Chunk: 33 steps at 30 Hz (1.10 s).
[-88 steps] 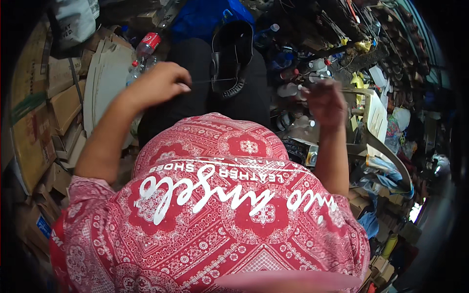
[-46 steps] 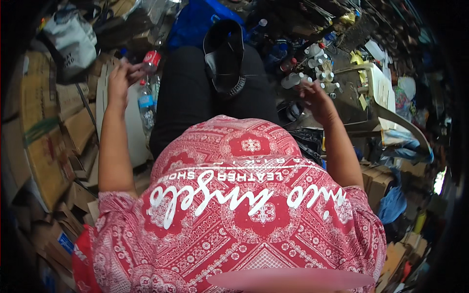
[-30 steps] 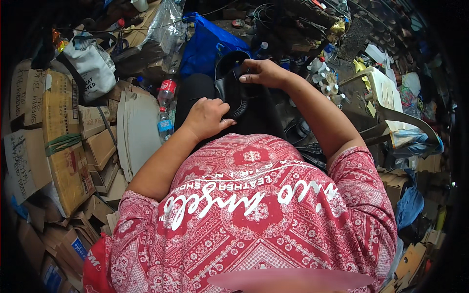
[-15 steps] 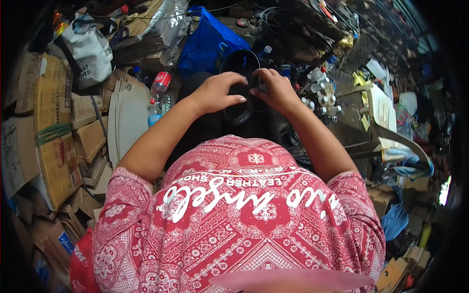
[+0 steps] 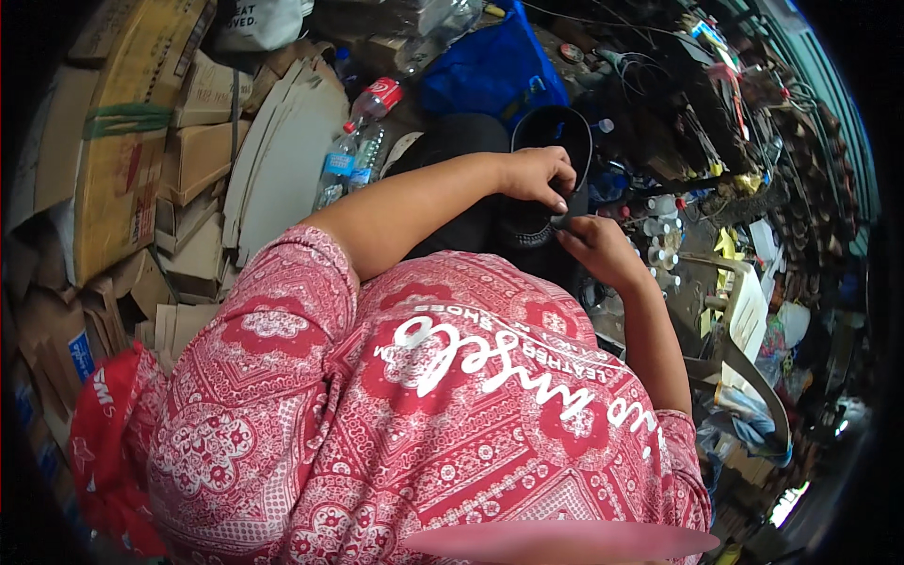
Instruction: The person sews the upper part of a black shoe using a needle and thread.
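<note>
A black shoe [image 5: 551, 132], with an oval rim and a row of pale stitches near its near end, rests over my dark-trousered lap. My left hand [image 5: 539, 177] is over the shoe's middle, its fingers curled in and the thumb pointing down toward the stitches. Just beside it, at the shoe's right edge, my right hand [image 5: 603, 250] is closed in a pinch, its fingertips close to my left thumb. Anything thin or small between the fingers is too dark to make out. Part of the shoe is hidden under my left hand.
Plastic bottles [image 5: 339, 165] stand left of my legs, beside stacked flattened cardboard [image 5: 282, 141]. A blue bag [image 5: 494, 71] lies ahead. On the right are several small bottles [image 5: 664, 231] and a pale plastic chair [image 5: 749, 306]. A red bag [image 5: 113, 443] is at my left.
The view has shifted, so the surroundings appear turned and farther right. My hands have come closer together near the stitches; my right hand has dropped lower and closed into a pinch.
</note>
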{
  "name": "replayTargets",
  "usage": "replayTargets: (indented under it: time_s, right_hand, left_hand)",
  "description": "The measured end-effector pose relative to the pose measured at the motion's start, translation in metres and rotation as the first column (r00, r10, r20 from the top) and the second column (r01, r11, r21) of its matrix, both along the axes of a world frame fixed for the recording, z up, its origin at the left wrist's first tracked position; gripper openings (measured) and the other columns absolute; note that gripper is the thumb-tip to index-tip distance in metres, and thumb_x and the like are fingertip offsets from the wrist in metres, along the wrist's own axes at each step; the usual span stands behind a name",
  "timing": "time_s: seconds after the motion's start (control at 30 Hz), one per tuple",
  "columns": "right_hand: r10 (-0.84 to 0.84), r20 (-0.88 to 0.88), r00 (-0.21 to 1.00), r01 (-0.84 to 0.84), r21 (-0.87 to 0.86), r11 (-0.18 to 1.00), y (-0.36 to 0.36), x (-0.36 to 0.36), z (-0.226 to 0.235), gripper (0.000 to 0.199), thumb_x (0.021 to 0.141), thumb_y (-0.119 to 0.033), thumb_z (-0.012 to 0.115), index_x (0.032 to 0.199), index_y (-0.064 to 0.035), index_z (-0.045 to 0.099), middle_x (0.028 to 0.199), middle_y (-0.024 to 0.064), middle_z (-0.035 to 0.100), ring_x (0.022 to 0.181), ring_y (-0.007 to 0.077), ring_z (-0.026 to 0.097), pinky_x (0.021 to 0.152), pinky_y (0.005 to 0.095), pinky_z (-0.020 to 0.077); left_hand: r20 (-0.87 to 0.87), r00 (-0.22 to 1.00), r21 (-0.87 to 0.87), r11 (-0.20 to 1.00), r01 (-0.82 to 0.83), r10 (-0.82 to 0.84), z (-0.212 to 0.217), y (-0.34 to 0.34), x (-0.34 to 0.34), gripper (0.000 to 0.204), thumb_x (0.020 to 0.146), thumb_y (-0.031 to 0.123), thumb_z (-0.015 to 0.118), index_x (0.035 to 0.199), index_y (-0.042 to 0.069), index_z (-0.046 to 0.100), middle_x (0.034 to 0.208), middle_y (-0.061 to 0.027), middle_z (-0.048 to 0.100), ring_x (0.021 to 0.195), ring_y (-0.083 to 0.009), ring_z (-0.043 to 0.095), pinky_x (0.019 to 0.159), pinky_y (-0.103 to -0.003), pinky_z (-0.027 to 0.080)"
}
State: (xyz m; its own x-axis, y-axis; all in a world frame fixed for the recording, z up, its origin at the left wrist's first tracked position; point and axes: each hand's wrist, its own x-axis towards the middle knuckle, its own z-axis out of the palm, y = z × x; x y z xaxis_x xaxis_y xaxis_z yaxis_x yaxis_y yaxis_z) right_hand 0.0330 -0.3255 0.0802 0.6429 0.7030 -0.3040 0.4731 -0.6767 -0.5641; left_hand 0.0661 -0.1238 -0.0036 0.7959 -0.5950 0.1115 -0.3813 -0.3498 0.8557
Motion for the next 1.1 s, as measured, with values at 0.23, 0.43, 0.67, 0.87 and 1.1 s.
replayTargets:
  time_s: [0.23, 0.43, 0.67, 0.87, 1.1]
  right_hand:
    - [-0.062, 0.031, 0.998, 0.059, 0.081, 0.995, -0.019, -0.022, 0.003, 0.019, 0.083, -0.013, 0.061, 0.075, 0.0034, 0.055, 0.068, 0.0165, 0.052, 0.062, 0.0295, 0.054, 0.057, 0.0387, 0.0403]
    - [-0.441, -0.403, 0.802, 0.545, 0.191, 0.816, -0.057, -0.052, 0.032, 0.026, 0.087, -0.01, 0.065, 0.068, -0.001, 0.048, 0.065, -0.0059, 0.04, 0.064, 0.0044, 0.035, 0.053, 0.0243, 0.0302]
    - [-0.316, 0.012, 0.949, 0.302, 0.258, 0.918, -0.024, -0.029, 0.009, 0.018, 0.081, -0.007, 0.066, 0.099, -0.0063, 0.068, 0.084, 0.0086, 0.061, 0.073, 0.0197, 0.06, 0.068, 0.0306, 0.0468]
    - [-0.279, 0.1, 0.955, 0.267, 0.114, 0.957, -0.01, -0.022, 0.001, 0.02, 0.079, -0.008, 0.064, 0.098, -0.0082, 0.071, 0.081, 0.0103, 0.059, 0.074, 0.0254, 0.061, 0.068, 0.033, 0.0481]
    - [-0.242, 0.169, 0.955, 0.245, 0.007, 0.97, -0.001, -0.02, 0.014, 0.021, 0.078, -0.008, 0.062, 0.097, -0.0073, 0.072, 0.081, 0.0121, 0.061, 0.077, 0.0274, 0.062, 0.071, 0.035, 0.0496]
  left_hand:
    - [0.041, 0.999, -0.018, 1.0, -0.007, 0.008, -0.005, -0.003, 0.002, 0.03, 0.071, 0.031, 0.076, 0.086, 0.008, 0.063, 0.103, -0.0114, 0.052, 0.1, -0.0276, 0.052, 0.087, -0.035, 0.042]
    - [0.048, 0.999, 0.091, 0.996, -0.023, 0.019, 0.003, 0.006, 0.006, 0.032, 0.072, 0.031, 0.075, 0.087, 0.005, 0.063, 0.102, -0.012, 0.053, 0.096, -0.0281, 0.054, 0.084, -0.036, 0.045]
    - [0.072, 0.989, 0.131, 0.984, 0.121, -0.131, 0.023, 0.011, 0.013, 0.031, 0.074, 0.025, 0.075, 0.093, 0.002, 0.066, 0.102, -0.0099, 0.057, 0.097, -0.0246, 0.057, 0.085, -0.033, 0.045]
    - [-0.194, 0.974, 0.141, 0.98, 0.143, -0.114, 0.034, 0.005, 0.011, 0.027, 0.073, 0.019, 0.076, 0.095, 0.005, 0.068, 0.093, -0.0078, 0.062, 0.094, -0.022, 0.059, 0.085, -0.033, 0.046]
    - [-0.173, 0.969, 0.039, 0.981, 0.188, -0.178, 0.026, 0.01, 0.015, 0.022, 0.075, 0.013, 0.073, 0.095, 0.007, 0.07, 0.098, -0.0078, 0.061, 0.097, -0.0222, 0.058, 0.088, -0.033, 0.045]
